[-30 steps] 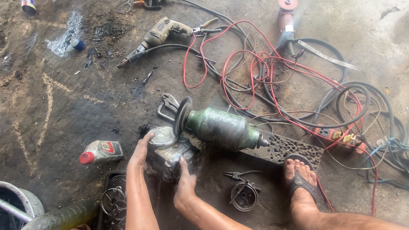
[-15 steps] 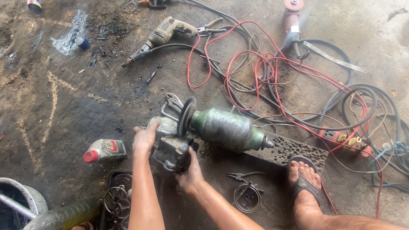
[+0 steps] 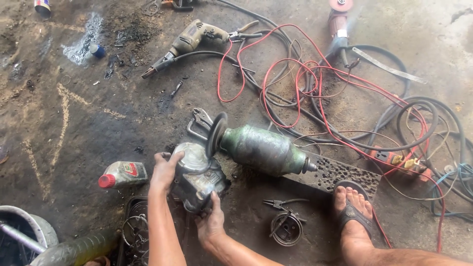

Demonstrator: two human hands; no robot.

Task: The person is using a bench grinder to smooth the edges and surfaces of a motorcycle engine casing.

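Gripping a greasy grey metal housing (image 3: 197,177) with both hands, low over the stained concrete floor (image 3: 74,128)

The left hand (image 3: 165,170) wraps its fingers over the housing's upper left edge, and the right hand (image 3: 211,221) clasps it from below with the thumb pressed on its near side; just beside it lies a green motor body (image 3: 261,148) with a dark disc, a small oil bottle (image 3: 123,174) to the left, pliers (image 3: 283,203) to the right, and red and black cables (image 3: 315,88) tangled beyond

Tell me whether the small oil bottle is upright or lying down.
Lying down: the oil bottle rests on its side on the floor, red cap pointing left.
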